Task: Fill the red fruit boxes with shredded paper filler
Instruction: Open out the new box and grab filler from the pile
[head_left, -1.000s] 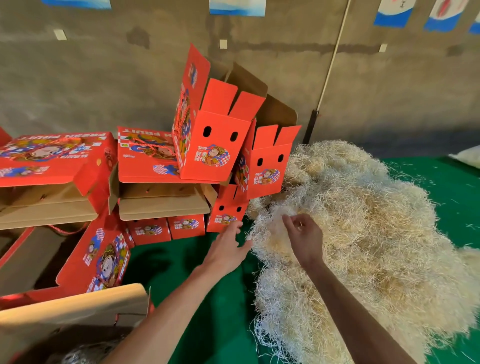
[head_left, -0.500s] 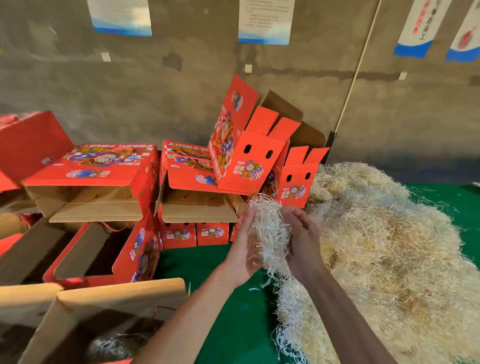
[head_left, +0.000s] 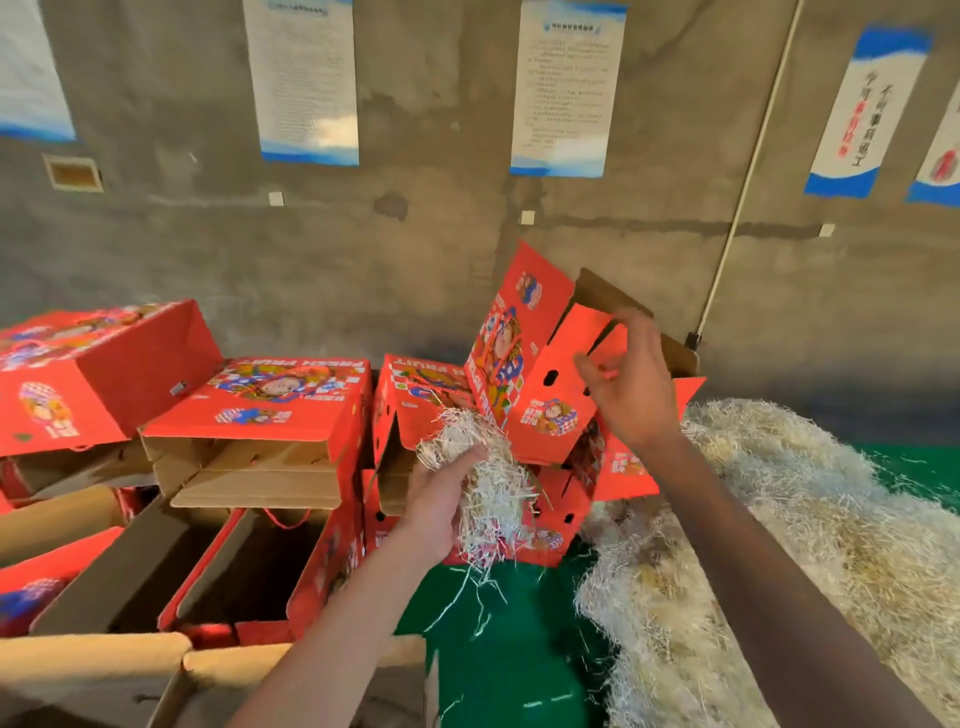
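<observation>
My left hand (head_left: 444, 506) grips a bundle of pale shredded paper (head_left: 485, 483) above the green table surface, loose strands hanging from it. My right hand (head_left: 631, 387) is raised to a tilted red fruit box (head_left: 524, 364) at the back, fingers curled at its upright red end flap. A large heap of shredded paper (head_left: 779, 545) lies on the right. Below my left arm stands an open red box (head_left: 322, 561) with a dark brown inside.
Several red fruit boxes (head_left: 270, 410) are stacked on the left against a grey wall with posters. Brown cardboard flaps (head_left: 156, 670) lie along the front edge. Green cloth (head_left: 509, 649) shows between the boxes and the heap. A white pole (head_left: 748, 171) leans on the wall.
My right hand let go of the bundle and rose to the tilted box's flap. My left hand alone holds the shredded paper. The camera tilted upward.
</observation>
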